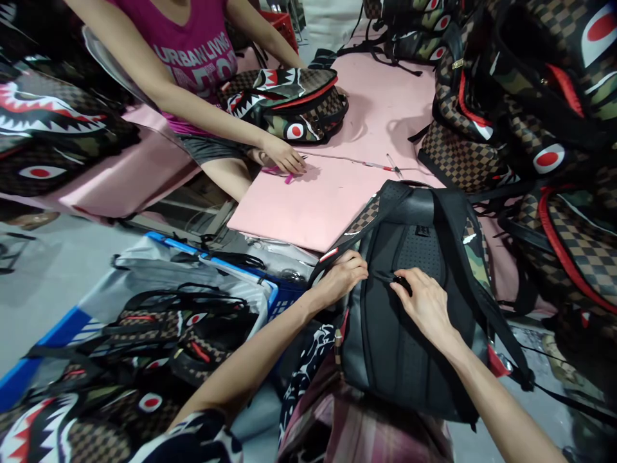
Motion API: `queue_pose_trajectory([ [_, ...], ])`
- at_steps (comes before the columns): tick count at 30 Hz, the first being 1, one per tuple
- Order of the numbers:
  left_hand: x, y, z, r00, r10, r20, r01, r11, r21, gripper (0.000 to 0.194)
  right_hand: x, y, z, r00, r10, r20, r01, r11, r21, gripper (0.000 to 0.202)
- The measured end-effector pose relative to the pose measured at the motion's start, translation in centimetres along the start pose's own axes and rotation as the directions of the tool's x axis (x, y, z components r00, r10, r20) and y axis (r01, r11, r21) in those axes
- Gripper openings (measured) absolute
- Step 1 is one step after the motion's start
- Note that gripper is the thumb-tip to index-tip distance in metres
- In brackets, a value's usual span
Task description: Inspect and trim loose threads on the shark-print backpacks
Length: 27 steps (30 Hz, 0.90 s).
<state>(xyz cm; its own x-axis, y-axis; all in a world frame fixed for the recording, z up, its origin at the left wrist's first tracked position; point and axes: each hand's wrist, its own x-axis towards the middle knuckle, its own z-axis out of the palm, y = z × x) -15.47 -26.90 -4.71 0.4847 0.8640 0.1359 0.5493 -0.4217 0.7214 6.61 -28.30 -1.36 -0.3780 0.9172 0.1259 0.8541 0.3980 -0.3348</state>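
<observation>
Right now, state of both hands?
Left hand: curled at the edge of the black backpack; grip unclear.
Right hand: closed, pinching a small dark piece.

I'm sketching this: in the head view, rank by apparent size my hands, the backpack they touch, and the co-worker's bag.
1. Backpack
2. Co-worker's bag
3. Left hand, right hand: too alike to rank

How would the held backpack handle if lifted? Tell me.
The backpack would probably bend only a little, as its padded back looks fairly firm. Its strap would likely swing, since it loops loosely past the side.
</observation>
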Motion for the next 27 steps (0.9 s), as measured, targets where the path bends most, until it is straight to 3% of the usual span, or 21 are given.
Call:
queue_pose_trajectory([
  [5,0.1,1.2,-0.1,1.0,0.022,-0.016,-0.021,1.0,0.02,0.028,0.3,-1.3,0.3,0.995,-0.097,-0.039,0.094,0.993,-0.068,0.02],
  [14,-0.6,0.9,0.9,0.99,-0.012,-0.141,0.001,0.997,-0.078,0.022,1.1,-3.5,0.3,0.975,-0.224,-0.001,0.216,0.941,-0.26,0.02],
  [19,-0.4,1.0,1.0,0.986,-0.002,-0.167,-0.003,1.0,-0.031,0.02,1.6,-4.2,0.3,0.975,-0.219,0.047,0.224,0.94,-0.256,0.022],
  [21,-0.7,0.9,0.3,0.985,-0.016,-0.171,0.015,1.0,-0.011,0.021,1.5,-3.6,0.1,0.985,-0.168,0.033,0.171,0.972,-0.16,0.021],
  [24,-2.1,0.6,-1.8,0.993,-0.073,-0.09,0.075,0.997,0.02,0.02,1.0,-1.3,-0.6,1.0,-0.006,0.001,0.006,0.987,0.163,0.02],
  [25,-2.6,0.6,-2.7,0.993,-0.102,-0.053,0.104,0.994,0.028,0.019,0.8,-0.4,-0.8,0.997,0.071,0.01,-0.071,0.951,0.302,0.022],
  [27,-3.3,0.6,-4.6,0.989,-0.149,0.003,0.148,0.988,0.037,0.014,0.4,1.3,-1.1,0.97,0.231,0.078,-0.233,0.791,0.566,0.031],
])
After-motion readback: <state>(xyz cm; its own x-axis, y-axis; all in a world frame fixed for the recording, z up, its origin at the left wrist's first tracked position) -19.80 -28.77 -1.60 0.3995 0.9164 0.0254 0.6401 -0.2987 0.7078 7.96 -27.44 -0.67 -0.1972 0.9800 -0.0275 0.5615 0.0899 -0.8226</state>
